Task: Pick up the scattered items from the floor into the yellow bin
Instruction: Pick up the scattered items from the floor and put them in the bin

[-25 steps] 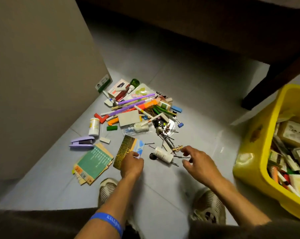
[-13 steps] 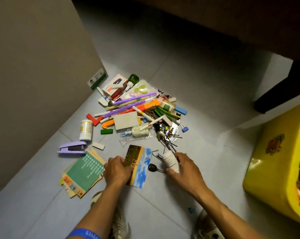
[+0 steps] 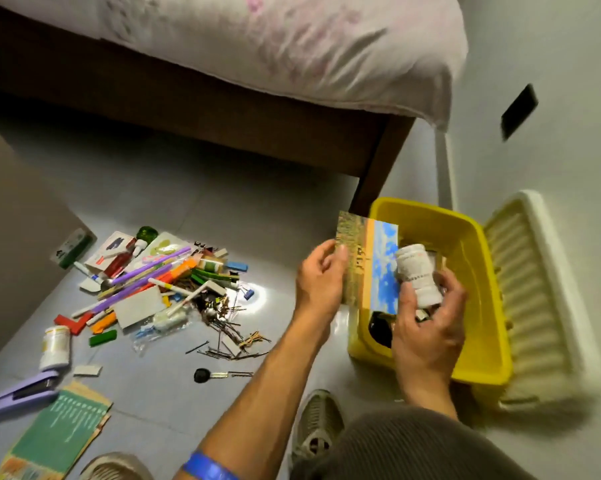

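Note:
My left hand [image 3: 321,277] holds a picture card [image 3: 370,263] with a field and blue sky upright over the left rim of the yellow bin [image 3: 479,271]. My right hand [image 3: 427,327] grips a small white bottle [image 3: 417,273] above the bin's inside. On the grey floor to the left lies the heap of scattered items [image 3: 160,285]: purple and orange pens, small boxes, hairpins. A black key [image 3: 209,375], a white pill bottle [image 3: 54,346], a purple stapler [image 3: 24,391] and a green booklet [image 3: 58,434] lie nearer me.
A dark wooden bed frame [image 3: 223,109] with a pale floral cover runs along the back. A cream ribbed lid [image 3: 534,299] leans beside the bin on the right. A beige cabinet side [image 3: 12,220] stands at the left. My shoes [image 3: 318,422] are at the bottom.
Both hands lifted from the floor and swung right to the bin, the left carrying the picture card, the right the white bottle. The view turned toward the bin.

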Demonstrator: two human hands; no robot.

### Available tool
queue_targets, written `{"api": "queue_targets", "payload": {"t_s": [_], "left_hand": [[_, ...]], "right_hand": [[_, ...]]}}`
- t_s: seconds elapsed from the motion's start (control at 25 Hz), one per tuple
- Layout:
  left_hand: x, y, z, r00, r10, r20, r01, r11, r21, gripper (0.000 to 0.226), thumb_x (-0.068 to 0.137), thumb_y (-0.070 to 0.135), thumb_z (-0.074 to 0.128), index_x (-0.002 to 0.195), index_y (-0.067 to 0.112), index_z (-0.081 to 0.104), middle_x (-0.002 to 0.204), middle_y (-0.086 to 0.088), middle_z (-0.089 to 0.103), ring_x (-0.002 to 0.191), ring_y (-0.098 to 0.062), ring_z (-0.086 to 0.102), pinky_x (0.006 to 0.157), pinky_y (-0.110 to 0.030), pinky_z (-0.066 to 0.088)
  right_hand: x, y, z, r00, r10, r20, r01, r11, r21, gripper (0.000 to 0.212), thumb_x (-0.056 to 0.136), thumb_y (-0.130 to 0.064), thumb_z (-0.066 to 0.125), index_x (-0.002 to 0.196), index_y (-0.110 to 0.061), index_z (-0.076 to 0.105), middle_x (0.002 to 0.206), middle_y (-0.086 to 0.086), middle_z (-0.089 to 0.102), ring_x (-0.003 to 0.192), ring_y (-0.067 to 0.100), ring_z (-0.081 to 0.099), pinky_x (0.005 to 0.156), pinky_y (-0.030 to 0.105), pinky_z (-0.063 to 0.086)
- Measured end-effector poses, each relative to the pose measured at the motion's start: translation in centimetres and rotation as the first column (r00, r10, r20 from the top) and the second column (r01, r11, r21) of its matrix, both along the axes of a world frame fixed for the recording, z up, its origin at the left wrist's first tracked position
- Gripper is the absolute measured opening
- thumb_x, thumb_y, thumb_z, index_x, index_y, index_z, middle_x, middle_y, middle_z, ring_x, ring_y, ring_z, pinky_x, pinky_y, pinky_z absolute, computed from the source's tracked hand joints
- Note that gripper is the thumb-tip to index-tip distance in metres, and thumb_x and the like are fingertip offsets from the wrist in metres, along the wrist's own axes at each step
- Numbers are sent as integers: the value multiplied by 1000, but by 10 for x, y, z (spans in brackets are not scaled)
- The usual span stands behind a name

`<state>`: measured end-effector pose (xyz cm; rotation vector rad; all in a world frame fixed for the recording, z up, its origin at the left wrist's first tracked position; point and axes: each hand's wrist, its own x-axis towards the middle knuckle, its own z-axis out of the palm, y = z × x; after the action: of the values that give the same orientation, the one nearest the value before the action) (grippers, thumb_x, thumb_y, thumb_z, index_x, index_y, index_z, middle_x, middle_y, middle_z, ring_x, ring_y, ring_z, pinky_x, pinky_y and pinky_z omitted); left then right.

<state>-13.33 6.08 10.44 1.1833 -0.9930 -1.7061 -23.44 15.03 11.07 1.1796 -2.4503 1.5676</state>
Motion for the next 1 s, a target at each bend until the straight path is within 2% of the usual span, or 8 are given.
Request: {"api": "queue_targets", "payload": {"t_s": [0.08, 0.2, 0.28, 0.36, 0.48, 0.56, 0.8, 1.0], "left_hand": [[-16, -2, 8, 990, -143, 21, 142, 989, 45, 59, 101, 47, 39, 153, 25, 25, 154, 5, 37, 138, -12, 38, 110, -31, 35], [28, -2, -9, 947, -141, 290, 134, 990, 42, 63, 97, 61, 31, 153, 38, 16, 160, 6, 22, 144, -18, 26, 106, -32, 26], [83, 1, -20, 908, 37, 417, -59, 997, 42, 60, 97, 58, 36, 152, 40, 19, 157, 0, 32, 136, -20, 39, 103, -37, 33], [147, 13, -36, 836, 211, 506, -256, 966, 21, 57, 99, 48, 40, 152, 37, 21, 153, -2, 39, 128, -17, 46, 100, -37, 38], [237, 38, -65, 703, 298, 646, -404, 915, 17, 57, 100, 40, 45, 153, 33, 24, 155, -3, 36, 136, -26, 41, 107, -38, 37], [292, 53, -87, 639, 334, 693, -506, 861, 52, 58, 100, 38, 46, 153, 31, 24, 156, -4, 34, 138, -28, 39, 108, -38, 35], [376, 67, -144, 471, 162, 867, -580, 798, 166, 61, 92, 27, 55, 148, 26, 32, 147, -7, 43, 129, -31, 45, 105, -47, 42], [449, 79, -186, 441, -16, 897, -784, 480, 394, 86, 74, 33, 70, 147, 22, 25, 148, -14, 31, 133, -36, 35, 107, -51, 35]], "right_hand": [[-4, -7, 6, 989, 97, -109, -66, 964, 259, 57, 99, -28, 49, 149, -8, 31, 160, 16, 23, 146, 31, 25, 117, 38, 23], [13, -15, 7, 897, 431, -102, -364, 849, 383, 61, 100, -32, 48, 154, -15, 25, 164, 4, 11, 150, 21, 12, 120, 38, 17], [40, -31, 14, 608, 789, -94, -627, 549, 553, 65, 98, -40, 49, 155, -23, 21, 164, -2, 13, 149, 16, 17, 116, 32, 21], [77, -58, 25, 128, 980, -151, -609, 198, 768, 69, 97, -48, 46, 155, -32, 11, 164, -5, 10, 148, 17, 20, 114, 32, 28], [110, -94, 40, -372, 909, -188, -465, -7, 885, 74, 96, -50, 45, 153, -38, 0, 163, -8, 10, 147, 18, 22, 111, 28, 22], [137, -113, 43, -510, 857, -78, -320, -105, 942, 82, 93, -54, 47, 150, -42, -12, 162, -12, 2, 149, 17, 14, 111, 28, 12], [305, -125, -50, -474, 880, -13, -334, -166, 928, 80, 92, -44, 58, 155, -23, 13, 162, 5, 18, 145, 28, 26, 114, 42, 34], [389, -79, -176, 251, 838, 485, -693, -195, 694, 76, 85, -41, 66, 148, -18, 31, 149, 8, 44, 128, 29, 49, 99, 40, 44]]}}
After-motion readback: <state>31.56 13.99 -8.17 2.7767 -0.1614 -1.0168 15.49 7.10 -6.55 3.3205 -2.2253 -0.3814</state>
